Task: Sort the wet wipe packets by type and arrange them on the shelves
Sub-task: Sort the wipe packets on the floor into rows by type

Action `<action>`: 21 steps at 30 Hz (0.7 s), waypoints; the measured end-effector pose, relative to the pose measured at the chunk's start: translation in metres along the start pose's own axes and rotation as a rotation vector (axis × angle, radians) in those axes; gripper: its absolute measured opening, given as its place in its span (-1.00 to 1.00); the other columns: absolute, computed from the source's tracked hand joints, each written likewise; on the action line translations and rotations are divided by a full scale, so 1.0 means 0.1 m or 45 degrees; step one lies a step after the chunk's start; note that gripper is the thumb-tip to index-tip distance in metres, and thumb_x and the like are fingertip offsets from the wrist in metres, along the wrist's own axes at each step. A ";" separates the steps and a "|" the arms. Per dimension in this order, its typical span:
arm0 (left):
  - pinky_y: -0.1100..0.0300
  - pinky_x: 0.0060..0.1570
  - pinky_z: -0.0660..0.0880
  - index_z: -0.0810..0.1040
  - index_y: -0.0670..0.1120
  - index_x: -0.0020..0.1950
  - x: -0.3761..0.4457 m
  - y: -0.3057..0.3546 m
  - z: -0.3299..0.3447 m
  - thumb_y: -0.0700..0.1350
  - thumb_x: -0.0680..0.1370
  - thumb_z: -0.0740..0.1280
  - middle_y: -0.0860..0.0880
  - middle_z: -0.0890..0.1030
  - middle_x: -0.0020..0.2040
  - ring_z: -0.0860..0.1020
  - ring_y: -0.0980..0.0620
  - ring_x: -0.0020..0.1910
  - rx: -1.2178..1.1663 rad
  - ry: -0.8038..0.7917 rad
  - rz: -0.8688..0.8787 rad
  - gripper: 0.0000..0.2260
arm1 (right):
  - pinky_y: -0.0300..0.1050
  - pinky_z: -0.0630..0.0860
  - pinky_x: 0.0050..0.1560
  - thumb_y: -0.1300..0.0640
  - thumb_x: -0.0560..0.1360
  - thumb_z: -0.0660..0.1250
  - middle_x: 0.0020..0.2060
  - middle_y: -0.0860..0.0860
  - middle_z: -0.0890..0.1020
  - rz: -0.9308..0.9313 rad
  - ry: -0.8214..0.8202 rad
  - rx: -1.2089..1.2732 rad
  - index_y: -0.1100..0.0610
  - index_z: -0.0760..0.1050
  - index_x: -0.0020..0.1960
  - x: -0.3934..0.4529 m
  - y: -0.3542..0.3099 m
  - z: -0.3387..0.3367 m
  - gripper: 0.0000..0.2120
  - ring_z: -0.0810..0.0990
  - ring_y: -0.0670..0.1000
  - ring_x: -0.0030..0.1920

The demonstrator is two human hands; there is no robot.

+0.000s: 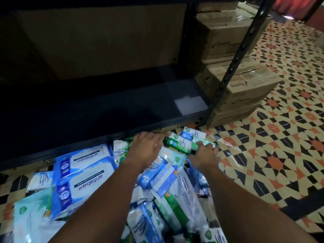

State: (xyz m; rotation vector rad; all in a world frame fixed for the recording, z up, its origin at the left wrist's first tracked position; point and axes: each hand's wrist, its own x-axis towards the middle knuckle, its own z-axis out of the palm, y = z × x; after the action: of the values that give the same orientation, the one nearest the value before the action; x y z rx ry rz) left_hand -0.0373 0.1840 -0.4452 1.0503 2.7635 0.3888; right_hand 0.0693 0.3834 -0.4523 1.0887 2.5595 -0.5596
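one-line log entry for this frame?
left hand open over packet pile | right hand gripping green packet | shelf unstocked

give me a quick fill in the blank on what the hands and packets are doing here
1. The right hand grips a ____ and white packet.
2. The pile of packets lies on the ____, in front of the shelf.
3. The cardboard boxes stand to the ____ of the shelf.
4. The left hand holds ____.

Missing words: green; floor; right; nothing

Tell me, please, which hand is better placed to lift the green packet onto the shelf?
Right. The right hand already touches the green packet; the left hand rests on the pile.
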 end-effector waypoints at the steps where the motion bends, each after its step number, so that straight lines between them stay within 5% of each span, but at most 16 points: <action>1: -0.03 0.41 0.23 0.28 0.12 0.55 0.14 0.06 0.07 0.06 0.65 0.14 -0.01 0.45 0.44 0.32 -0.07 0.43 0.038 -0.058 0.029 -0.56 | 0.32 0.25 0.40 -0.03 0.51 0.38 0.47 0.18 0.27 -0.003 -0.005 -0.018 -0.03 0.20 0.54 0.11 -0.02 -0.04 -0.33 0.14 0.28 0.48; 6: -0.08 0.44 0.21 0.16 0.09 0.60 0.73 0.31 0.52 -0.04 0.58 0.29 -0.02 0.27 0.56 0.22 -0.13 0.51 0.173 -0.303 0.065 -0.39 | 0.60 0.05 0.39 -0.04 0.39 0.50 0.61 0.08 -0.08 0.029 -0.178 -0.125 -0.24 -0.10 0.59 0.72 0.02 -0.13 0.01 -0.11 0.36 0.57; 10: -0.13 0.42 0.23 0.02 0.13 0.63 1.01 0.36 0.81 0.01 0.55 0.36 -0.03 0.03 0.63 0.11 -0.14 0.55 0.209 -0.389 0.089 -0.25 | 0.57 0.17 0.37 -0.01 0.21 0.62 0.61 0.09 -0.13 -0.027 -0.283 -0.153 -0.35 -0.35 0.52 1.07 0.19 -0.02 0.32 -0.02 0.42 0.55; 15: -0.06 0.39 0.30 -0.13 0.20 0.63 1.31 0.51 0.92 -0.01 0.42 0.49 -0.01 -0.15 0.64 0.10 -0.15 0.52 0.316 -0.419 0.327 -0.01 | 0.38 0.24 0.40 -0.05 0.36 0.54 0.56 0.28 0.02 0.042 -0.216 -0.083 -0.21 -0.34 0.59 1.14 0.36 0.12 0.19 0.10 0.45 0.50; 18: -0.04 0.49 0.20 -0.23 0.20 0.62 1.51 0.61 0.98 -0.02 0.34 0.55 -0.04 -0.27 0.63 -0.01 -0.14 0.56 0.383 -0.487 0.419 0.14 | 0.36 0.27 0.38 -0.10 0.37 0.55 0.53 0.21 0.11 0.159 -0.098 0.057 -0.03 -0.13 0.61 1.04 0.44 0.22 0.08 0.14 0.37 0.50; 21: -0.06 0.48 0.22 -0.31 0.12 0.62 1.61 0.78 0.99 -0.13 0.35 0.53 -0.10 -0.14 0.63 -0.01 -0.20 0.56 0.393 -0.571 0.367 0.16 | 0.29 0.38 0.37 -0.10 0.40 0.55 0.54 0.17 0.15 0.232 -0.067 0.157 0.14 0.04 0.56 1.03 0.45 0.30 -0.03 0.22 0.29 0.48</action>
State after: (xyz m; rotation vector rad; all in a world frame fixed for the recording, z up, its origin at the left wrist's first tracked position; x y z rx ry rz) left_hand -0.0840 0.3657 -0.5252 1.4091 2.3178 -0.2303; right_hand 0.0372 0.4617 -0.5321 1.3139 2.3764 -0.6956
